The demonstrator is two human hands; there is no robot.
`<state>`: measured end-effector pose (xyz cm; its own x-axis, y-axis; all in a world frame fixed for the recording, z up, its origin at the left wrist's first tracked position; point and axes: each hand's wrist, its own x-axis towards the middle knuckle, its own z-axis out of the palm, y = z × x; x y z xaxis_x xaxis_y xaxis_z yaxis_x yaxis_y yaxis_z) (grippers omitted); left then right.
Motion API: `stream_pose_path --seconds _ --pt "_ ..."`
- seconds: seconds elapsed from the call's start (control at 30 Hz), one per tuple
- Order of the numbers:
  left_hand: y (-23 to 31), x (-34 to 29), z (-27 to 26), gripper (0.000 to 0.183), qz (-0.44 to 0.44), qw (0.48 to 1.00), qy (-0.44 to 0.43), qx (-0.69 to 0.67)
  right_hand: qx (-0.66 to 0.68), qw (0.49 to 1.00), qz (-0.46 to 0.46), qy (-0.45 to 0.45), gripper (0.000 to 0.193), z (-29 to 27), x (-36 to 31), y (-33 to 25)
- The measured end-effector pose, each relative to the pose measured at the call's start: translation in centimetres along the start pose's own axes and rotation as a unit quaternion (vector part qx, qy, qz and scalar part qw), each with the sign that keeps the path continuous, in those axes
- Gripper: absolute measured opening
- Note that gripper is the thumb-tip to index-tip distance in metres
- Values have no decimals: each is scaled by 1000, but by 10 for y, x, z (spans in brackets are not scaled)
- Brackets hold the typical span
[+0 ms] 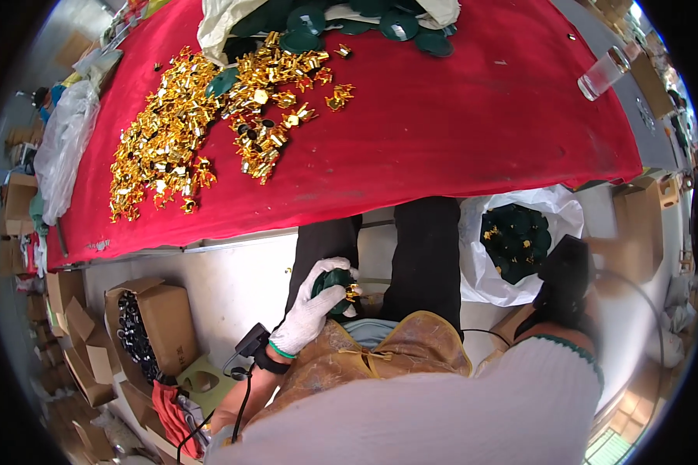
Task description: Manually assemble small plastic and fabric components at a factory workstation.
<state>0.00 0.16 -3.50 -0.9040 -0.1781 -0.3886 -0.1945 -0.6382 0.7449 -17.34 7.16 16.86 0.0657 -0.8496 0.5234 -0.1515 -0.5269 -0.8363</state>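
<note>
Left hand (316, 304), one, in a white glove, curled around green discs (331, 284) and at least one gold-coloured piece (352, 294), held above the lap; fingers overlap the discs, so their number cannot be told. Right hand, hidden by one black wrist device (566, 267); whether it is open or closed cannot be told. Worktop (457, 132), covered in red cloth: one spreading heap of gold-coloured pronged pieces (167, 132), too many to count; one green disc (222, 82) lies among them, and one clear cylinder (603, 74) lies near the right edge. One clear plastic bag (68, 143) drapes over the left edge. The wearer's two dark-clad legs stand between the left hand and one white bag (475, 267), whose rim the device partly covers. Containers: the white bag holds many green discs with a few gold-coloured bits; one cream sack (215, 27) at the worktop's far side spills green discs; one open cardboard box (169, 329) holds dark, shiny items.
</note>
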Motion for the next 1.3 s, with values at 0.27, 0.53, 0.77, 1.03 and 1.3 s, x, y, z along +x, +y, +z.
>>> stream_pose_path --seconds 0.27,0.53,0.77,1.03,1.3 --pt "6 0 -1 41 -12 999 -14 -41 -47 999 -5 11 36 -7 4 10" --pt "16 3 8 47 -1 999 7 -35 -105 993 7 45 36 -12 -11 9" --pt "8 -2 0 52 15 995 18 -100 -125 990 -14 59 36 -5 -18 3" --pt "20 13 21 51 26 984 -34 -175 -139 986 -53 69 36 -3 -17 4" --pt "32 28 42 58 3 958 -87 -273 -169 978 -56 109 36 -12 -37 1"
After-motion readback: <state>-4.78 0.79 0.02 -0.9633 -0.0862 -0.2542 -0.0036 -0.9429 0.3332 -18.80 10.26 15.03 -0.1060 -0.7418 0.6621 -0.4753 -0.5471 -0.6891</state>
